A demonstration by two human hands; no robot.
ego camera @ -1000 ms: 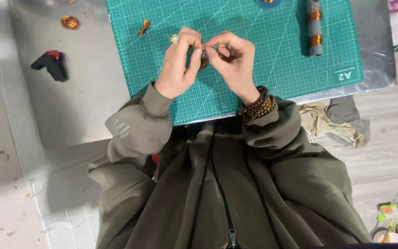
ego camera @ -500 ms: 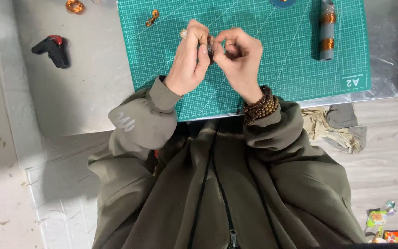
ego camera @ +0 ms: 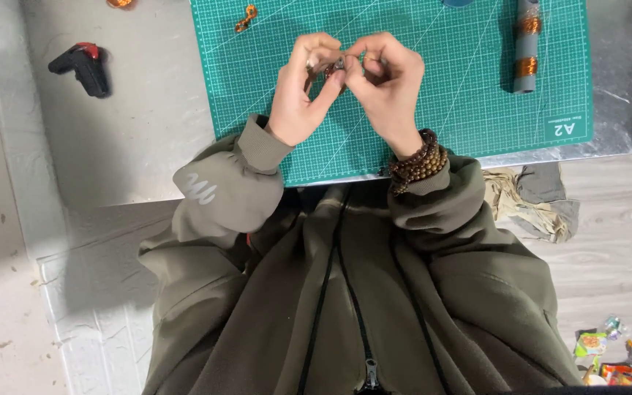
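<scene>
Both hands meet over a green cutting mat (ego camera: 440,117) on a grey table (ego camera: 148,132). My left hand (ego camera: 305,91) and my right hand (ego camera: 385,84) pinch one small dark and coppery piece (ego camera: 334,68) between their fingertips; most of it is hidden by the fingers. A brown bead bracelet (ego camera: 418,161) wraps my right wrist. Olive jacket sleeves cover both forearms.
A grey rod wound with copper wire (ego camera: 527,47) lies on the mat's right side. A small copper wire curl (ego camera: 246,17) rests at the mat's upper left. A black and red tool (ego camera: 82,66) lies on the table at left. Crumpled cloth (ego camera: 535,201) and wrappers (ego camera: 601,351) lie on the floor at right.
The hands keep hold of the small piece with slight finger shifts. The whole scene has slid a little in the picture as the head camera moved.
</scene>
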